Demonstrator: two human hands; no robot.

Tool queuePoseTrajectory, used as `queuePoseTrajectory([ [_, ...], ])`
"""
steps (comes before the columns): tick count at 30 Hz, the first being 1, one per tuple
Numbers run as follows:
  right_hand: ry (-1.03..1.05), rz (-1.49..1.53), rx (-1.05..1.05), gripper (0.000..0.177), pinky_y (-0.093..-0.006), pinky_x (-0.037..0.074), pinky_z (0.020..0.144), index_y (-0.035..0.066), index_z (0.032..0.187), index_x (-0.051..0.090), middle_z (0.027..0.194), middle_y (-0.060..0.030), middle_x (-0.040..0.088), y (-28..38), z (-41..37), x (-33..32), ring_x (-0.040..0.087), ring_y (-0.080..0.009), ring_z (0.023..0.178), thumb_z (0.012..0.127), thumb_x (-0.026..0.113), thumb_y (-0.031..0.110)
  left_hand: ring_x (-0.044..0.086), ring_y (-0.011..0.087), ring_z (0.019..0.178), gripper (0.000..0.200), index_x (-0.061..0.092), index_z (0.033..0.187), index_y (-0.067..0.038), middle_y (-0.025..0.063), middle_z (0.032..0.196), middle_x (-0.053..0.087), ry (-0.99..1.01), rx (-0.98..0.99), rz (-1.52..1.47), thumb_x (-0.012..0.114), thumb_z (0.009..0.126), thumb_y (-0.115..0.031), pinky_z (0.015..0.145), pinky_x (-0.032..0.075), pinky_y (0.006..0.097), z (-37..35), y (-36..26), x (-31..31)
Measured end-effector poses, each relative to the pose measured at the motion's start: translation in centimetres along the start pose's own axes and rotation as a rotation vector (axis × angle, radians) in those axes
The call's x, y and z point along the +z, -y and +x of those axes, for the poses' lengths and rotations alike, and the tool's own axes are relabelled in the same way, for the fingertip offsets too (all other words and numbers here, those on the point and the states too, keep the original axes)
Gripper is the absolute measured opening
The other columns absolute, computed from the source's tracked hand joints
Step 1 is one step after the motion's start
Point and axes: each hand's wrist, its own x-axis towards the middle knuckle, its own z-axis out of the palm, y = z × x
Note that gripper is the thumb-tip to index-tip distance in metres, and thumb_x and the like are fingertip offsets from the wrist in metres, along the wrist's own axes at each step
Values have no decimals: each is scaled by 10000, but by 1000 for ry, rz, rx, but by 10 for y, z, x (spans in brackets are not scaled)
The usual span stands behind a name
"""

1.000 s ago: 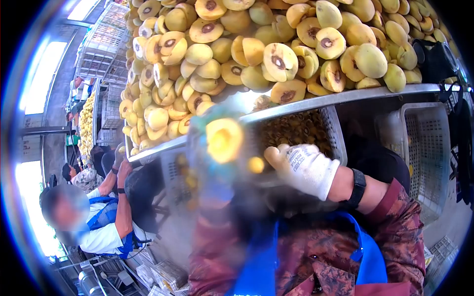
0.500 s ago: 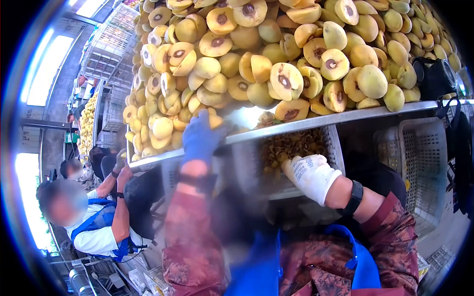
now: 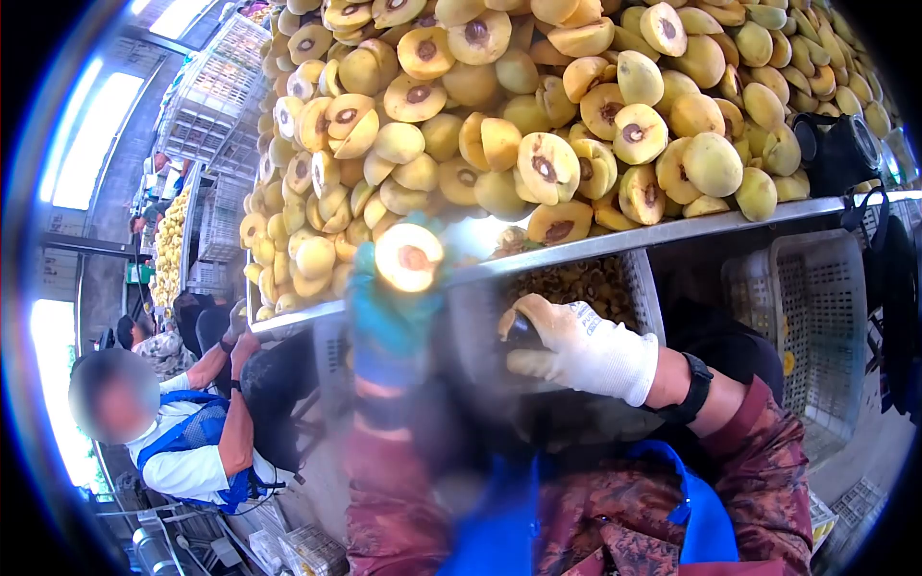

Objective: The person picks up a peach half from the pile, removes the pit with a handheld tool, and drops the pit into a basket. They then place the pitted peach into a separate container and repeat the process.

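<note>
My left hand [image 3: 389, 317], in a blue-green glove and smeared by motion, holds a peach half [image 3: 409, 257] at the table's front rim. The half's cut face with its brown centre is turned toward me. My right hand [image 3: 586, 350], in a white glove, is closed around a small tool with a dark handle [image 3: 521, 333]; its working end is hidden. Just beyond that hand, below the rim, a white crate [image 3: 651, 293] holds brown pits and scraps [image 3: 586, 283]. Halved yellow peaches [image 3: 461, 96] are heaped on the metal-edged table [image 3: 615, 242].
Perforated crates [image 3: 816, 326] stand under the table at the right. A black device [image 3: 840, 154] with a strap rests by the table's right edge. To my left sits another person [image 3: 187, 432] in blue straps. More stacked crates [image 3: 211, 86] are at the far left.
My left hand has come back from the heap with a peach half, turned cut face toward me. My right hand has moved slightly left, out of the pit crate, showing the dark handle.
</note>
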Motion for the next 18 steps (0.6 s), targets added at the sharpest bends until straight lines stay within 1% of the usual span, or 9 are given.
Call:
queuePoseTrajectory([
  [1, -54, 11, -37, 354, -431, 485, 759, 48, 1102, 506, 959, -221, 604, 3, 0, -1, 603, -423, 893, 842, 677, 218, 594, 268, 1064, 581, 489, 1295, 57, 182, 1217, 585, -50, -37, -62, 460, 978, -429, 886, 527, 409, -2, 8, 7],
  [3, -166, 35, -106, 343, -434, 484, 747, 50, 1093, 506, 957, -221, 602, 8, -1, -3, 603, -424, 894, 848, 677, 219, 573, 269, 1051, 629, 460, 1332, 36, 163, 1168, 590, -19, -58, -86, 390, 991, -488, 909, 500, 411, -10, 20, 30],
  [5, -211, -28, -113, 370, -444, 480, 727, 43, 1123, 481, 965, -230, 598, 9, -1, -7, 597, -430, 886, 854, 673, 210, 657, 315, 940, 695, 443, 1368, 16, 200, 1199, 611, -25, -103, -201, 406, 963, -547, 821, 556, 417, -12, 32, 42],
  [6, -231, -61, -98, 380, -446, 479, 722, 38, 1131, 473, 967, -231, 597, 7, 1, -7, 596, -430, 885, 854, 673, 206, 579, 277, 1013, 643, 489, 1295, 9, 165, 1123, 600, -81, -81, -121, 337, 988, -535, 896, 501, 406, -18, 36, 58],
  [7, -251, -91, -83, 391, -448, 478, 716, 34, 1140, 465, 969, -232, 597, 4, 2, -6, 595, -430, 884, 854, 673, 202, 596, 235, 946, 536, 507, 1249, 19, 135, 1092, 613, -5, -45, -93, 429, 995, -446, 861, 505, 356, -20, 39, 58],
  [8, -309, -193, -142, 403, -461, 479, 690, 23, 1148, 451, 942, -223, 605, -2, 3, -3, 601, -426, 850, 860, 661, 212, 597, 203, 920, 450, 530, 1213, 21, 113, 1059, 624, -7, 46, 108, 480, 991, -367, 847, 501, 322, -21, 47, 54],
  [10, -296, -225, -76, 396, -471, 479, 668, 24, 1139, 455, 902, -215, 609, 6, 0, -6, 605, -424, 819, 862, 655, 224, 595, 155, 896, 319, 565, 1154, 25, 82, 1014, 638, 8, 139, 372, 547, 977, -240, 833, 492, 274, -25, 54, 49],
  [13, -324, -267, -94, 374, -480, 477, 641, 28, 1124, 461, 848, -205, 611, 7, -2, -4, 606, -419, 770, 868, 638, 235, 593, 129, 907, 249, 595, 1109, 27, 70, 988, 652, 43, 145, 470, 552, 977, -180, 851, 480, 250, -29, 54, 50],
  [18, -310, -237, -120, 326, -474, 473, 620, 27, 1071, 464, 806, -202, 597, -4, -1, 5, 601, -409, 726, 855, 639, 198, 617, 188, 948, 493, 588, 1163, 35, 110, 1048, 665, -7, 40, 188, 355, 1040, -382, 914, 481, 304, -35, 53, 63],
])
